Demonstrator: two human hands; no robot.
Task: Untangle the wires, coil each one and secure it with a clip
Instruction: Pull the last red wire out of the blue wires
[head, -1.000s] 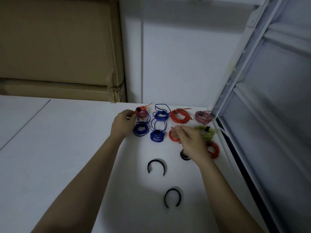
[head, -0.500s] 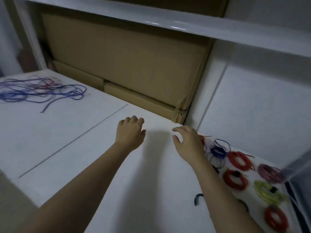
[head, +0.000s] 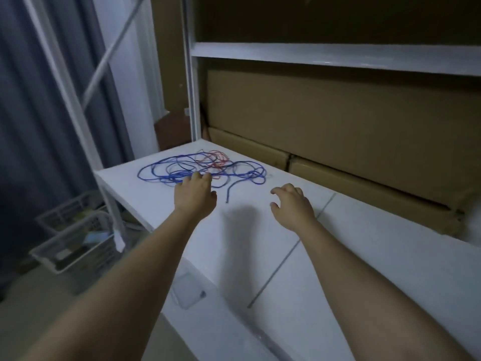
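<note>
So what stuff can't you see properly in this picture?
- Head view: the left hand covers part of the tangled wires, so whether its fingertips touch them is unclear.
- How many wires are in the tangle: strands overlap and are too thin to count.
- The basket on the floor: contents dark and blurred.
- The right hand hides the shelf surface beneath its curled fingers.
- No clips in view.

Two bare forearms run up from the bottom edge, no sleeves visible on either. Left hand and right hand are both ungloved, with short nails where fingertips show. Forearm outlines are slightly blurred in the dim light; finer detail unreadable.
</note>
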